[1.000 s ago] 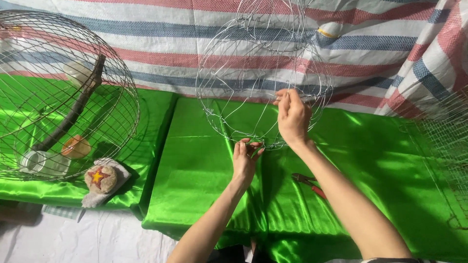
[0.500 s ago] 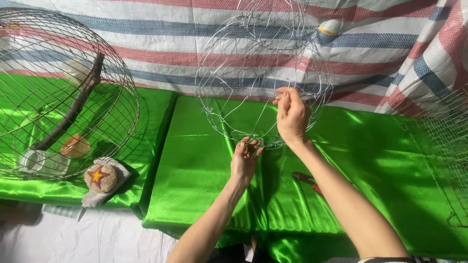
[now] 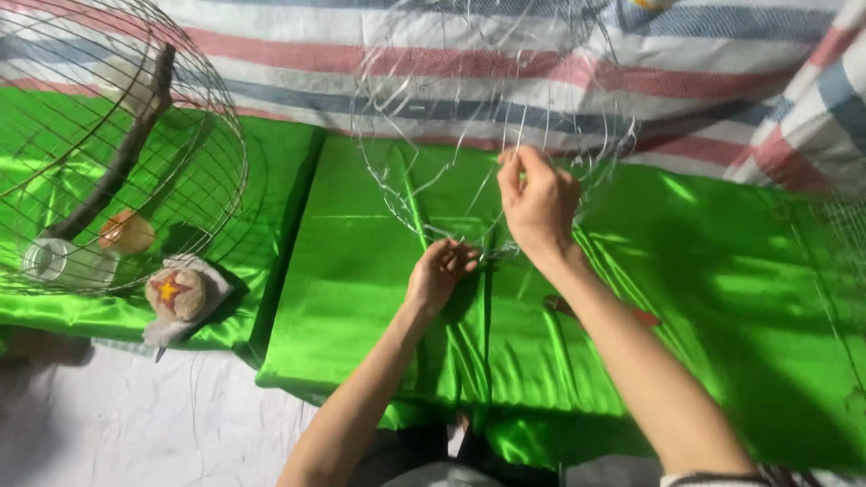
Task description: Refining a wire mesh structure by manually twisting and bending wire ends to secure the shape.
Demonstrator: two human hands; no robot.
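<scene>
From above, the right hand (image 3: 539, 200) pinches a strand of the thin silver wire frame (image 3: 487, 117) held upright over the shiny green satin cloth (image 3: 361, 261). The left hand (image 3: 439, 273), fingers curled, pinches its lower edge. A domed wire cage (image 3: 117, 144) stands well left.

packages: none | labels: none | signs: none | screens: none

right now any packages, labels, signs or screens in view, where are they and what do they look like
No packages, labels, signs or screens show.
Nearest to a marking: small round beige pad with a yellow star on red, lying on the shiny green satin cloth at left, below the domed wire cage.
</scene>
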